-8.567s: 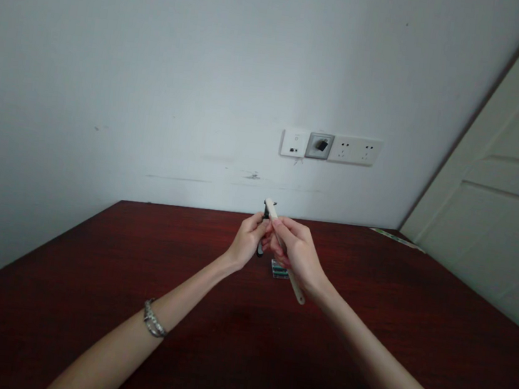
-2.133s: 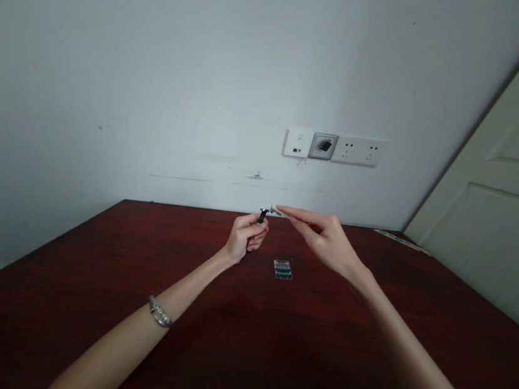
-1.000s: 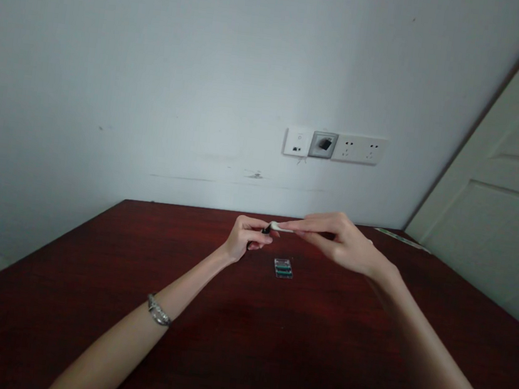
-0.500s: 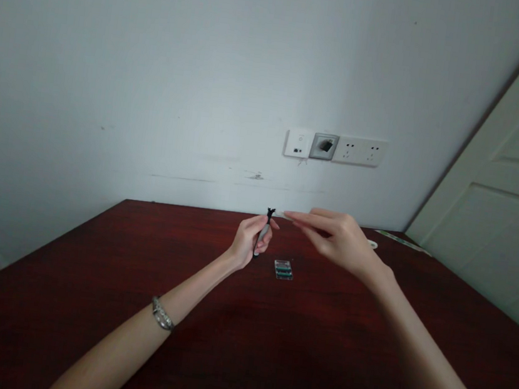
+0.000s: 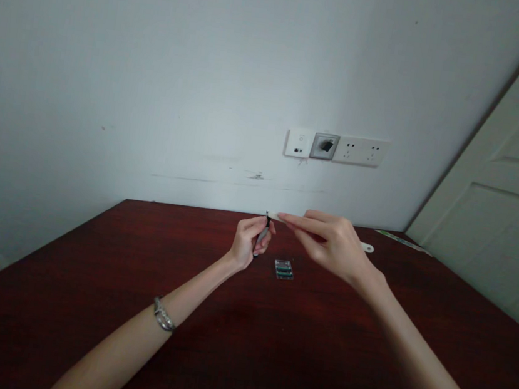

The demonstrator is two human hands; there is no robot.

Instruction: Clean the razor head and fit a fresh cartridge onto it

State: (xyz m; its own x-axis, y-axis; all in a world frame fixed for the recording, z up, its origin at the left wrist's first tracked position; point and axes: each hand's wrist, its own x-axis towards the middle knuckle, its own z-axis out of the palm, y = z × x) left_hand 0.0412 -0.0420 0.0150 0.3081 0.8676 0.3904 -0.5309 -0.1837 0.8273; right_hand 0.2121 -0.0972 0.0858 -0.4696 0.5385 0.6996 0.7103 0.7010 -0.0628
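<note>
My left hand [image 5: 247, 241] is closed round a slim grey-and-black handle [image 5: 262, 235], held upright just above the table. Its black tip [image 5: 267, 218] pokes out over the thumb; the tool's kind is not clear. From the right, my right hand [image 5: 329, 241] pinches a small, thin whitish strip [image 5: 272, 216] between thumb and fingertips. The strip's end meets the black tip, but whether it sits inside or only against it is too small to tell. Below the hands lies a small clear plastic case [image 5: 284, 269] with teal bands.
The dark red table [image 5: 239, 356] meets a white wall [image 5: 206, 87] with sockets [image 5: 360, 151] and a black plug [image 5: 326, 146]. A white round-ended piece [image 5: 367, 247] lies partly behind my right hand. A patterned strip [image 5: 402, 242] rests at the back right, near a door [image 5: 513, 207].
My right hand has shifted slightly left and down, bringing the whitish strip over to the black tip. The tip's forked shape shows less now. My left hand has hardly moved.
</note>
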